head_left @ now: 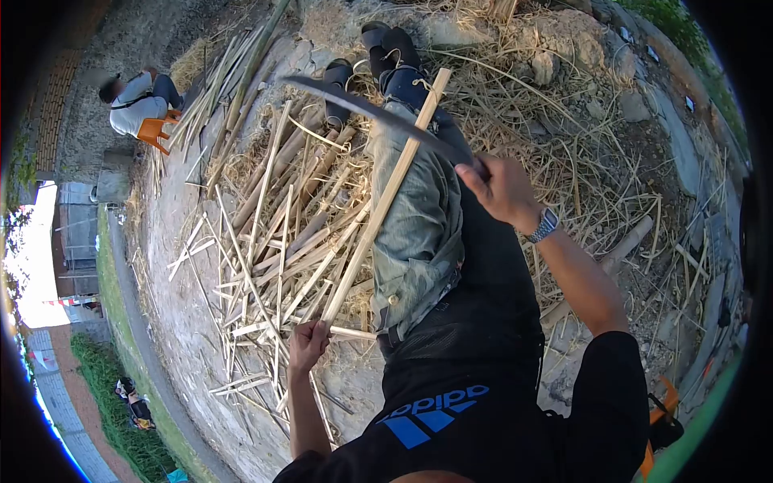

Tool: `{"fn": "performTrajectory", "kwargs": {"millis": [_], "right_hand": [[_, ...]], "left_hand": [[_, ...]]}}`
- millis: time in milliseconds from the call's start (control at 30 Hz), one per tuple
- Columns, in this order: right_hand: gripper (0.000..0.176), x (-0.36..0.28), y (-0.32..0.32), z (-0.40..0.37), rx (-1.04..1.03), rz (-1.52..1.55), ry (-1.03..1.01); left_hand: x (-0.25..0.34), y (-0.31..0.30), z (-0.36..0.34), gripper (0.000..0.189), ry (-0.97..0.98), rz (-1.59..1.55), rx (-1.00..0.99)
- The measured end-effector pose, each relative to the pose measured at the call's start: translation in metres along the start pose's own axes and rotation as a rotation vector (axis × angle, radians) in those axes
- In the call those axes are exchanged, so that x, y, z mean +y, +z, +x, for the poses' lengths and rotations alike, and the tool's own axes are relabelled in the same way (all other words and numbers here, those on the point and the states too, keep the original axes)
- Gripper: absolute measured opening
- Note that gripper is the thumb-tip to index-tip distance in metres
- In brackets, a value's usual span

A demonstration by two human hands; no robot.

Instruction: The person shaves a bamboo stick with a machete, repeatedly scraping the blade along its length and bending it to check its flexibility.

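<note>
A long pale strip of split wood or bamboo [388, 197] lies slantwise across my lap, over a worn greenish cloth [415, 241] on my leg. My left hand [308, 346] is closed on the strip's lower end. My right hand [501, 191], with a watch on the wrist, is wrapped round the handle of a long curved dark blade [366, 110]. The blade crosses the strip near its upper end; whether they touch I cannot tell. The blade's handle is mostly hidden in my fingers.
Split strips [278, 262] are heaped on the ground at the left, with thicker poles [266, 181] among them. Shavings [555, 161] cover the ground at the right. A person [137, 109] sits on an orange stool [155, 133] at the upper left, near long poles [233, 88].
</note>
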State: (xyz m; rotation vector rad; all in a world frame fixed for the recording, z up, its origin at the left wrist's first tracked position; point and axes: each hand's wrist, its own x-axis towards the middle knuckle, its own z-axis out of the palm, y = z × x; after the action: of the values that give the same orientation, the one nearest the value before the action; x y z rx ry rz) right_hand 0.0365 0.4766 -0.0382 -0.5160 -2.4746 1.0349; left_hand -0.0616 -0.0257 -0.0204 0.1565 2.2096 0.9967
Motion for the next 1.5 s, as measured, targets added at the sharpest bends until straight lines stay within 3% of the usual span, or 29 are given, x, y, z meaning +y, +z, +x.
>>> {"fn": "performTrajectory", "kwargs": {"millis": [100, 200, 300, 433, 533, 600, 667, 733, 767, 900, 967, 1000, 1200, 1233, 1300, 1400, 1500], "right_hand": [[0.055, -0.018, 0.022, 0.001, -0.118, -0.172, -0.105], [0.057, 0.016, 0.042, 0.028, -0.056, -0.18, -0.2], [0.066, 0.052, 0.028, 0.077, 0.04, -0.328, 0.107], [0.073, 0.079, 0.0, 0.113, -0.017, -0.474, 0.147], [0.077, 0.093, 0.003, 0.125, 0.097, -0.478, 0.077], [0.081, 0.109, 0.0, 0.145, 0.164, -0.427, 0.405], [0.085, 0.179, -0.02, 0.174, 0.156, -0.213, 0.74], [0.086, 0.216, -0.04, 0.156, 0.292, -0.101, 0.901], [0.085, 0.217, -0.047, 0.14, 0.277, -0.076, 0.887], [0.081, 0.203, -0.039, 0.078, 0.307, -0.066, 0.872], [0.079, 0.169, -0.032, 0.048, 0.267, 0.113, 0.69], [0.079, 0.154, -0.026, 0.036, 0.255, 0.102, 0.7], [0.059, 0.025, 0.011, 0.003, 0.225, 0.217, 0.082], [0.059, 0.017, 0.018, 0.003, 0.222, 0.22, 0.1], [0.06, 0.013, 0.028, 0.015, 0.065, -0.039, -0.046], [0.064, 0.046, 0.045, 0.042, 0.029, -0.177, -0.03], [0.068, 0.06, 0.042, 0.078, 0.081, -0.225, -0.036]], "left_hand": [[-0.002, -0.004, 0.0, 0.052, -0.008, -0.027, -0.033], [-0.004, -0.002, 0.002, 0.052, 0.019, 0.027, 0.014], [-0.005, 0.005, 0.005, 0.051, 0.025, -0.036, 0.007], [0.022, 0.017, 0.006, 0.051, 0.036, -0.068, -0.065], [0.044, 0.025, 0.008, 0.05, 0.057, -0.061, -0.041], [0.052, 0.021, 0.007, 0.049, 0.132, 0.127, 0.023], [-0.017, -0.019, -0.004, 0.046, 0.09, -0.013, 0.012], [-0.033, -0.033, -0.038, 0.045, 0.067, -0.015, 0.059], [-0.055, -0.038, -0.046, 0.045, 0.05, -0.024, 0.029], [-0.053, -0.012, -0.041, 0.045, -0.056, -0.081, 0.033], [-0.046, -0.01, -0.03, 0.046, -0.015, -0.048, 0.034], [-0.044, -0.011, -0.022, 0.046, 0.017, -0.018, 0.034], [-0.022, -0.028, -0.011, 0.05, 0.03, 0.095, 0.044], [-0.025, -0.031, -0.011, 0.05, 0.021, 0.088, 0.036], [-0.024, -0.035, -0.016, 0.05, 0.041, 0.132, 0.05], [-0.029, -0.037, -0.019, 0.05, 0.137, 0.27, 0.087], [-0.028, -0.026, -0.02, 0.052, 0.089, 0.204, 0.106]]}}
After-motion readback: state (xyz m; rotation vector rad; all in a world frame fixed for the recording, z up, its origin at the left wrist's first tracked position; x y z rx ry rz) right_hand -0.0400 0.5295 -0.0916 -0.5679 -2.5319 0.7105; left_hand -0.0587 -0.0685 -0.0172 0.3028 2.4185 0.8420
